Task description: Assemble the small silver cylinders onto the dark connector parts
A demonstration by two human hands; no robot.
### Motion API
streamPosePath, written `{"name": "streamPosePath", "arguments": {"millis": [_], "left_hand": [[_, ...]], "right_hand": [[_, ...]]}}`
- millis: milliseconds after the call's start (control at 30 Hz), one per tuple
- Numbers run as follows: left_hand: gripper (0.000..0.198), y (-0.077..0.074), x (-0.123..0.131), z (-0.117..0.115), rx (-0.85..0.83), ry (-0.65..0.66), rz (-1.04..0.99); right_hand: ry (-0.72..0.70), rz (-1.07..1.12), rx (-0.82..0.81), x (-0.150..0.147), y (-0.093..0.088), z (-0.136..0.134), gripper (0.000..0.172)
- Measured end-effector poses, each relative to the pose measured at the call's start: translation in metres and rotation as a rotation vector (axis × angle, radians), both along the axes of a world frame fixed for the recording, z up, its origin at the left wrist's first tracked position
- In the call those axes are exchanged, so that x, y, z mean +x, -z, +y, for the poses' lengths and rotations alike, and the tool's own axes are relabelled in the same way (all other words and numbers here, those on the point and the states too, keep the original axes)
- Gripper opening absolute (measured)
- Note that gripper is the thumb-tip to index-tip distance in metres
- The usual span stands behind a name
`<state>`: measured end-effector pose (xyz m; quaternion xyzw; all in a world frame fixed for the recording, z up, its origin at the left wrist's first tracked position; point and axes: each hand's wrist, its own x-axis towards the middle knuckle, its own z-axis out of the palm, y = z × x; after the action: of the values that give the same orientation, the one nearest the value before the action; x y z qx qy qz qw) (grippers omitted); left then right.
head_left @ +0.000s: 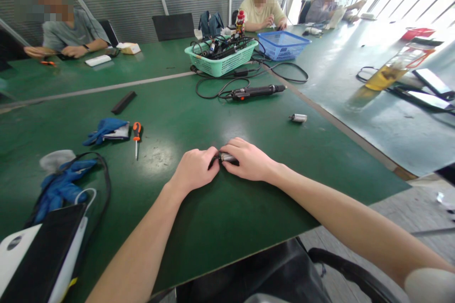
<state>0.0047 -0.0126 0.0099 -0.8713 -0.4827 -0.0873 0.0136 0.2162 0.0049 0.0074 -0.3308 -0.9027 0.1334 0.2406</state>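
Observation:
My left hand (197, 168) is closed, its thumb and fingers pinching the dark end of a small black and silver piece. My right hand (248, 160) is closed around the other end, where a silver cylinder (226, 156) shows in a black shell. Both hands meet over the green table, fingertips almost touching. Much of the piece is hidden by the fingers. Farther right lies a loose small silver motor (297, 118). Beyond the hands rests a black electric screwdriver (256, 92) with its cable. An orange-handled screwdriver (137, 139) lies to the left.
A green basket (221, 64) full of black tools and cables stands beside a blue basket (284, 47). Blue gloves (108, 130), a black strip (123, 102) and a phone (53, 246) lie left. A bottle (391, 71) stands right. Several people sit across.

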Motion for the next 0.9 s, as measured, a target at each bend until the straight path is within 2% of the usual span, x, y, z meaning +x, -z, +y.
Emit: {"name": "streamPosePath", "arguments": {"millis": [900], "left_hand": [[0.022,-0.0006,0.0,0.0,-0.004,0.019,-0.012]], "right_hand": [[-0.005,0.01,0.001,0.0001,0.0001,0.0004,0.024]]}}
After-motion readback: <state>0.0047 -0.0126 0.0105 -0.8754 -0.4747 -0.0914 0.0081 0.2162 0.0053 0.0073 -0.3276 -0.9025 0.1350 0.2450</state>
